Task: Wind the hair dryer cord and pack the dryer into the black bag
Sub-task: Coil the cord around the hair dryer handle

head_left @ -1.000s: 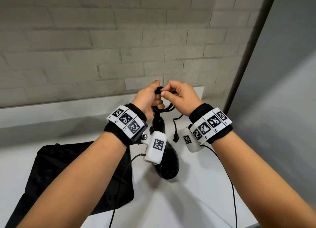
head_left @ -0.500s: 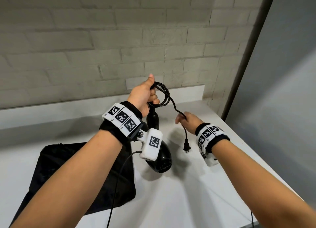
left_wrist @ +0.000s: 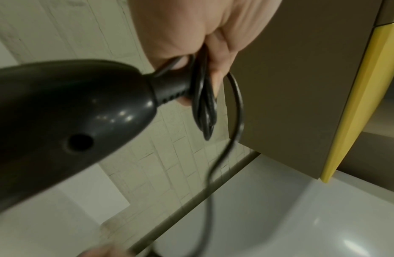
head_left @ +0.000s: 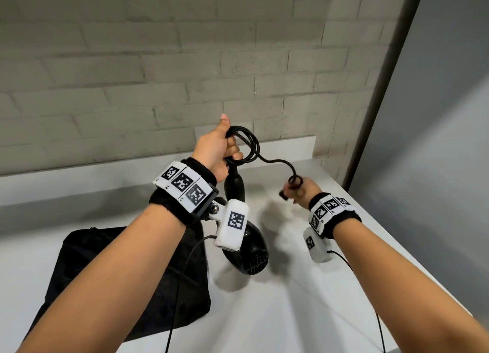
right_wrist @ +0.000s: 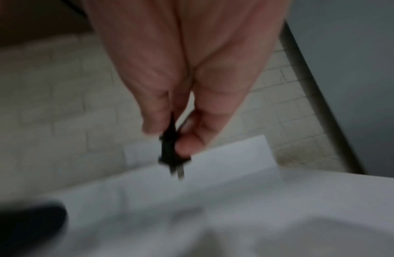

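Observation:
My left hand grips the wound loops of the black cord above the counter, and the black hair dryer hangs head down from them. In the left wrist view the dryer fills the left side and the cord loops run through my fingers. A free length of cord curves right to my right hand, which pinches the cord by its plug. The black bag lies flat on the white counter, partly under my left forearm.
The white counter has a low back ledge against a grey brick wall. A grey panel closes off the right side. Thin sensor cables hang from both wristbands. A cabinet with a yellow edge shows in the left wrist view.
My hands were together at the cord a second ago. The right hand has moved down and right along the cord and now pinches it at the plug, while the left has risen slightly with the loops.

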Tool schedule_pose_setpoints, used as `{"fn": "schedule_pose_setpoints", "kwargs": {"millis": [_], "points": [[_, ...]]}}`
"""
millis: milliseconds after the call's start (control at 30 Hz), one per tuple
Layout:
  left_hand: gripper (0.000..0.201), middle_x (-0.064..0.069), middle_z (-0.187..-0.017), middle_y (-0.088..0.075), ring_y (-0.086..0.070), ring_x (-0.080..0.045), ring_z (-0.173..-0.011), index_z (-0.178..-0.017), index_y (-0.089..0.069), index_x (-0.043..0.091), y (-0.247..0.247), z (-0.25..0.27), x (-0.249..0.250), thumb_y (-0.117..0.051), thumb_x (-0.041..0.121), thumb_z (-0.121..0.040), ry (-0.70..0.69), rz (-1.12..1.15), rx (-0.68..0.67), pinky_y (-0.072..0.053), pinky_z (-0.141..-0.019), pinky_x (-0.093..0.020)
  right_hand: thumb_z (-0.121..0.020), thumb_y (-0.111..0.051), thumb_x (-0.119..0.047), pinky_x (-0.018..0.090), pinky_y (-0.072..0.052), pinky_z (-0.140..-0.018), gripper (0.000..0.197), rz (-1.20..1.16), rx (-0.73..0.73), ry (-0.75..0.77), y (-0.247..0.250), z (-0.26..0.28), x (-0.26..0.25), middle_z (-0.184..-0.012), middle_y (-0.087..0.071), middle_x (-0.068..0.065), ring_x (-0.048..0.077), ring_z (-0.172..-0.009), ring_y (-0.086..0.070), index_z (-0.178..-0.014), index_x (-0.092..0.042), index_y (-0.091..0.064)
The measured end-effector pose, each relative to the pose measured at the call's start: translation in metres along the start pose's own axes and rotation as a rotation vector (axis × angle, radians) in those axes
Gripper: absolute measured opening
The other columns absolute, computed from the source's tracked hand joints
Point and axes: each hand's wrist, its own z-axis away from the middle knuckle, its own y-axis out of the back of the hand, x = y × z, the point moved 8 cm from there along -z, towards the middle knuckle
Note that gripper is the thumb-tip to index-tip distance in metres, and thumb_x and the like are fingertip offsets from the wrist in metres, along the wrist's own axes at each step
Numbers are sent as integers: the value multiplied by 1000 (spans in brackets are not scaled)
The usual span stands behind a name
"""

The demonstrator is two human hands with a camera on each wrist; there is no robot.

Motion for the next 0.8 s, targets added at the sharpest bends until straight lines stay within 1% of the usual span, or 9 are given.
{"fn": "schedule_pose_setpoints", "kwargs": {"millis": [67,167,267,367,467,533,600,700,800], "points": [[34,7,-38,-29,-23,-6,-28,-70,-40,15,4,-5,-6,-46,39,-95,8,-22,35,-24,-33,-11,-88,-43,12,11,-41,-40,33,-385,152,143,20,5,-36,-44,-55,-6,1,-37,-52,-66,-13,-44],[35,0,-50,-32,-26,-12,-43,-72,-44,12,9,-12,-15,-45,39,-95,14,-74,56,-25,-33,-10,-84,-46,16,12,-44,-43,34,-639,329,401,45,21,-90,-57,-56,-1,-1,-38,-53,-69,-14,-44],[33,-5,-62,-32,-24,-16,-50,-80,-46,11,8,-16,-22,-43,39,-96,8,-145,43,-26,-33,-10,-83,-50,13,16,-46,-48,28,-804,246,529,48,39,-126,-64,-53,7,3,-40,-54,-71,-12,-45],[31,-6,-66,-41,-34,-14,-44,-90,-48,10,2,-16,-22,-40,39,-97,-16,-204,7,-26,-33,-11,-75,-57,0,12,-45,-51,19,-615,102,606,29,50,-147,-65,-54,6,-1,-44,-53,-70,-16,-47],[29,-5,-67,-48,-42,-10,-37,-80,-45,14,-2,-13,-17,-39,36,-98,-42,-255,-4,-28,-31,-11,-78,-60,4,5,-39,-57,32,-339,110,601,13,52,-145,-66,-52,-3,-8,-52,-51,-67,-22,-46],[30,-5,-65,-42,-37,-14,-46,-78,-44,14,-4,-12,-16,-40,35,-98,-61,-299,-13,-29,-31,-12,-79,-60,6,3,-38,-60,26,-259,114,611,9,54,-143,-67,-51,-6,-11,-56,-51,-69,-16,-49],[30,-4,-62,-36,-32,-13,-45,-75,-42,15,-5,-12,-17,-40,35,-98,-74,-320,-23,-30,-32,-13,-77,-61,6,3,-38,-62,10,-233,133,619,8,55,-142,-68,-50,-7,-12,-59,-51,-75,-1,-55],[31,-3,-61,-37,-34,-9,-36,-74,-41,15,-7,-14,-18,-39,35,-98,-98,-365,-30,-30,-33,-14,-73,-65,7,4,-39,-66,8,-185,209,655,12,58,-148,-73,-44,-9,-5,-65,-51,-77,6,-59],[30,-2,-58,-35,-32,-3,-26,-75,-42,15,-6,-13,-20,-39,34,-98,-110,-383,-27,-31,-32,-14,-73,-69,0,8,-43,-71,12,-152,242,607,15,59,-148,-81,-56,1,12,-72,-55,-83,3,-63]]}}
